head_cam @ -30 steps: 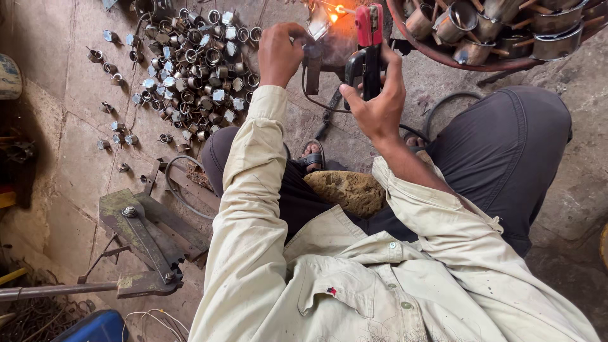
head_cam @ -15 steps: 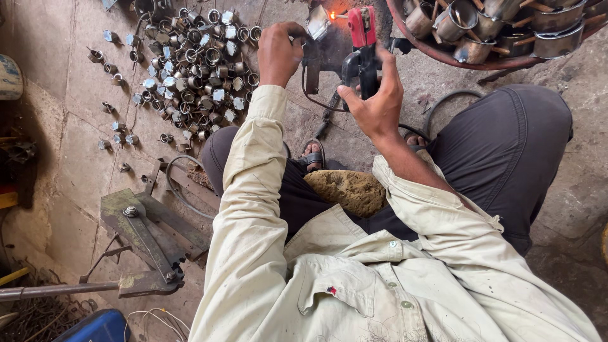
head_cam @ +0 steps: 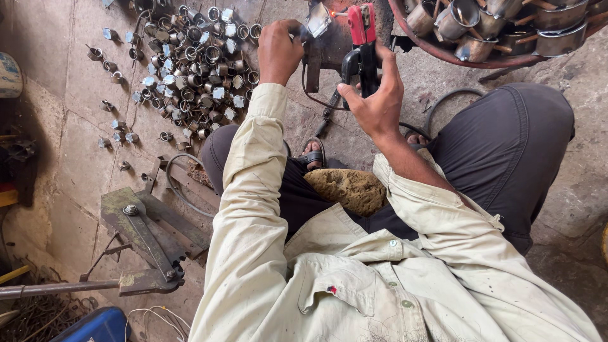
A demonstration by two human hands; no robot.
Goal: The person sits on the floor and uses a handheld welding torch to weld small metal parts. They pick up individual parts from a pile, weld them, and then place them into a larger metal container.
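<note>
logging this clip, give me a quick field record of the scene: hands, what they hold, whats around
left hand: grips a small shiny metal piece at a glowing spot
right hand: clasps a red and black electrode holder
floor left: heap of small metal rings on concrete
top right: round tray of metal cups
lower left: green lever press
posture: crouched, sandalled foot visible

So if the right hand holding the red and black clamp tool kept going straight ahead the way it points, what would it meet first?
Probably the small shiny metal piece pinched by the left hand; the right hand aims its red-jawed clamp tool there, though depth is unclear.
</note>
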